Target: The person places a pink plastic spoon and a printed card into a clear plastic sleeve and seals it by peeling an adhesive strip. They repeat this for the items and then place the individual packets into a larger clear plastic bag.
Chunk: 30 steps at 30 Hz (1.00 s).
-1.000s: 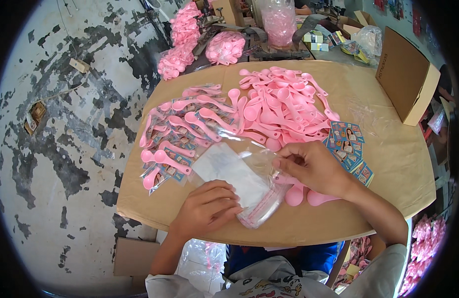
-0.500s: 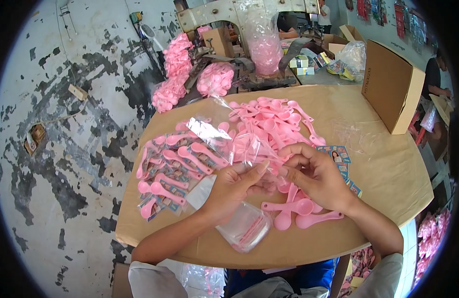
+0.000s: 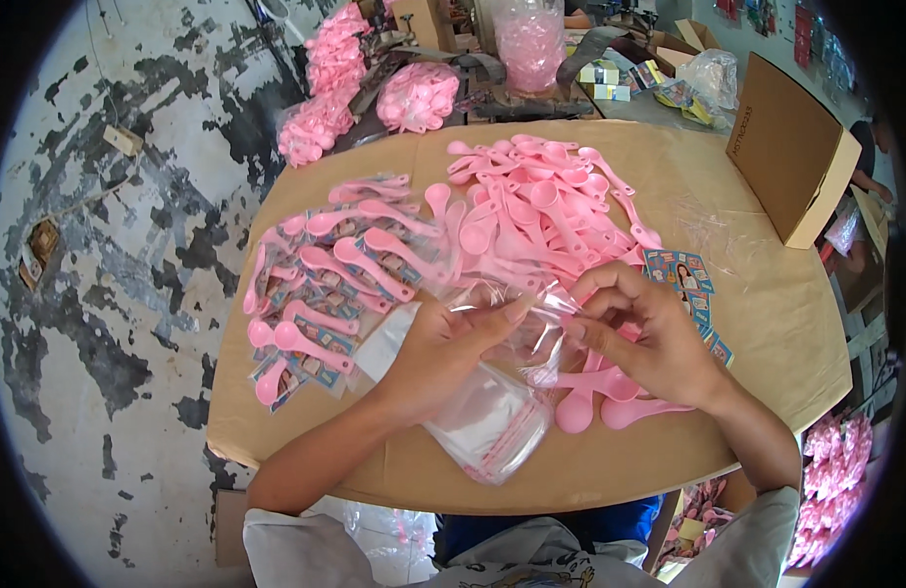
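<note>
My left hand pinches one side of a clear plastic bag between thumb and fingers. My right hand has its fingertips on the bag's other side, so the film spans the gap between both hands. Beneath it lies a stack of clear flat bags with a reddish strip. Several loose pink spoons rest below and partly behind my right hand. Beyond my hands rises a heap of pink spoons. To the left are many bagged pink spoons with printed cards.
Blue printed cards lie beside my right hand. An upright cardboard box stands at the table's right side. Bundles of bagged pink items sit past the far edge. Brown paper covers the table.
The shiny film that stood up beyond my left hand has come down, and the bag now stretches between my hands. The view has shifted, so the table's far part appears higher.
</note>
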Each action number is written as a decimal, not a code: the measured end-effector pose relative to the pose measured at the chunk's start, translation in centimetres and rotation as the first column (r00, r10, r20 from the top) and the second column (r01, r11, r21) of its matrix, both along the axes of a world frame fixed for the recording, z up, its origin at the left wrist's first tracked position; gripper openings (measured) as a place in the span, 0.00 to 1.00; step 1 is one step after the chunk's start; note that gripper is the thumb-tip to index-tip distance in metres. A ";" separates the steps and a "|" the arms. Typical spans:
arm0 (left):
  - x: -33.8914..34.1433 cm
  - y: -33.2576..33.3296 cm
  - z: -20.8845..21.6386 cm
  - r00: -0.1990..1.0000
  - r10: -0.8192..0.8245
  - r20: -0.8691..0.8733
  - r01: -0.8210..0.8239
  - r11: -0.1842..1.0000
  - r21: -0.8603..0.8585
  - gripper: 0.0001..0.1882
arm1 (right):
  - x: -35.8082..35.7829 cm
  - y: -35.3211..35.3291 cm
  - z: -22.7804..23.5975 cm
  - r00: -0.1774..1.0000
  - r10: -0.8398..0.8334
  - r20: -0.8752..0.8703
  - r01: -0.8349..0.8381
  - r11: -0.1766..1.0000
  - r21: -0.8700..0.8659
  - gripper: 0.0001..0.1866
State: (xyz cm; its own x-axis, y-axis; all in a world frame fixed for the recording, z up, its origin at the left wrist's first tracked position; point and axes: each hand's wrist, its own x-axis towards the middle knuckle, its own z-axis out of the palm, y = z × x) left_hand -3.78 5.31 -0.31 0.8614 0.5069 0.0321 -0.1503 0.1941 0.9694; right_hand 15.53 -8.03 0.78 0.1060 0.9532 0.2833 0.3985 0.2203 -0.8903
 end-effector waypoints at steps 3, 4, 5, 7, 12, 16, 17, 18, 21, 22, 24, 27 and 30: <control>-0.2 0.5 0.7 0.991 0.112 0.068 -0.113 0.993 0.017 0.13 | -0.9 0.0 1.2 0.991 -0.065 0.115 0.072 0.996 -0.060 0.10; -0.1 0.9 1.0 0.977 0.163 0.136 -0.165 0.986 -0.001 0.12 | -1.1 -0.2 1.1 0.958 -0.032 0.286 0.027 0.999 0.020 0.09; -0.1 1.4 1.1 0.976 0.170 0.136 -0.171 0.985 -0.007 0.12 | -1.3 -0.3 0.9 0.894 -0.012 0.449 -0.032 0.995 0.092 0.10; -0.2 2.4 1.3 0.965 0.243 0.099 -0.251 0.965 0.077 0.11 | -3.2 0.1 -0.4 0.897 0.000 0.442 -0.041 0.996 0.084 0.10; 0.5 2.9 -0.9 0.971 0.217 0.096 -0.227 0.968 0.108 0.12 | -5.1 1.1 -1.1 0.864 0.104 0.493 -0.071 0.994 -0.087 0.12; 0.9 3.3 -2.2 0.979 0.156 0.130 -0.181 0.960 0.213 0.11 | -5.3 1.2 -1.2 0.929 0.093 0.359 -0.036 0.986 -0.163 0.11; 0.8 3.3 -2.2 0.978 0.162 0.132 -0.187 0.960 0.208 0.11 | -5.4 1.2 -1.2 0.926 0.075 0.369 -0.018 0.987 -0.157 0.10; 0.7 3.2 -2.1 0.978 0.152 0.145 -0.183 0.956 0.229 0.11 | -5.5 1.2 -1.2 0.925 0.081 0.371 -0.022 0.987 -0.161 0.10; 0.6 3.1 -1.9 0.976 0.144 0.161 -0.186 0.942 0.279 0.11 | -5.6 1.4 -1.4 0.850 0.000 0.527 -0.001 1.000 0.001 0.07; 0.6 3.2 -1.9 0.977 0.141 0.163 -0.186 0.932 0.311 0.11 | -5.6 1.6 -1.6 0.828 -0.075 0.556 -0.015 0.988 0.155 0.06; 0.7 3.0 -1.8 0.974 0.139 0.180 -0.190 0.932 0.308 0.11 | -5.6 1.7 -1.5 0.806 -0.155 0.572 -0.034 0.951 0.307 0.06; 0.6 2.7 -1.8 0.968 0.173 0.184 -0.223 0.929 0.297 0.11 | -6.0 1.5 -0.4 0.794 -0.157 0.588 -0.037 0.952 0.304 0.06; 0.8 2.7 -2.1 0.955 0.227 0.189 -0.276 0.914 0.296 0.11 | -6.2 1.1 0.9 0.970 0.032 0.239 0.028 0.970 -0.243 0.06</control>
State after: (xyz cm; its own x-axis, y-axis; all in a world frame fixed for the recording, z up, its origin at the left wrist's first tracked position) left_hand -3.01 7.96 -2.37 0.6796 0.6486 0.3428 -0.2995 -0.1813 0.9367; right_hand 9.29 -6.92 1.66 0.0620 0.9963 0.0602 0.6064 0.0103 -0.7951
